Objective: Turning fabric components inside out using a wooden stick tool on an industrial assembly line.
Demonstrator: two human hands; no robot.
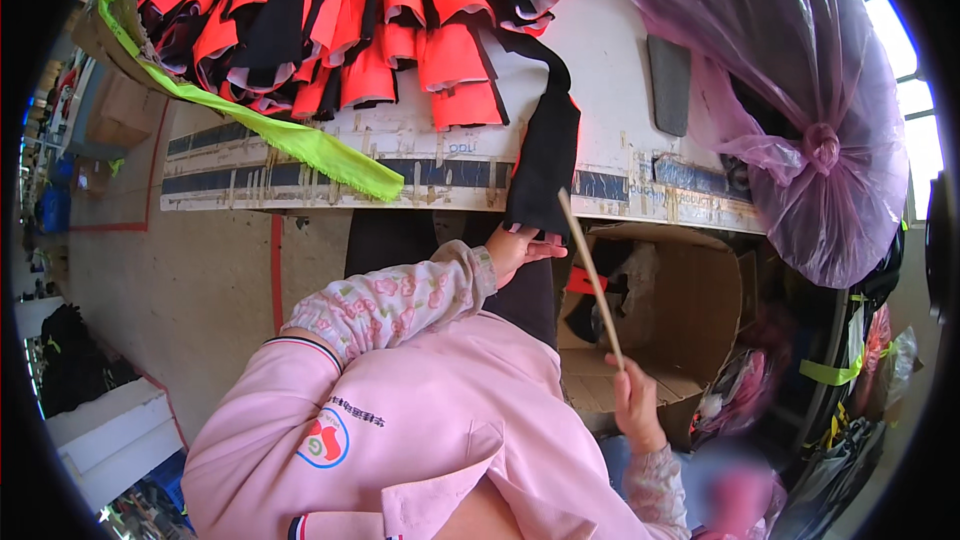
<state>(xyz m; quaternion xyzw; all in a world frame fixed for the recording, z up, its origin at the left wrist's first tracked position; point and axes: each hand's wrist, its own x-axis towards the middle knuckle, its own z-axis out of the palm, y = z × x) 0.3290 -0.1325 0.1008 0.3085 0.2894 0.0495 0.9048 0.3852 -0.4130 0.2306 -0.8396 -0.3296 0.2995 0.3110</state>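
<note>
My left hand (515, 252) is closed on the lower end of a black fabric sleeve (546, 162) that lies over the table's front edge. A narrow line of orange shows along the sleeve's sides, and its upper end runs back toward a heap of similar pieces. In my right hand (638, 402), lower and to the right, a thin wooden stick (594, 285) is gripped near its bottom end. The stick tilts up and left, its far tip just right of the sleeve. My left fingers are partly hidden by the fabric.
Many orange and black fabric pieces (365, 35) are heaped on the white table (610, 70). A yellow-green strip (290, 130) hangs along the heap's left. At right are a dark grey flat piece (668, 85) and a large knotted purple plastic bag (790, 60). Below stands an open cardboard box (660, 325).
</note>
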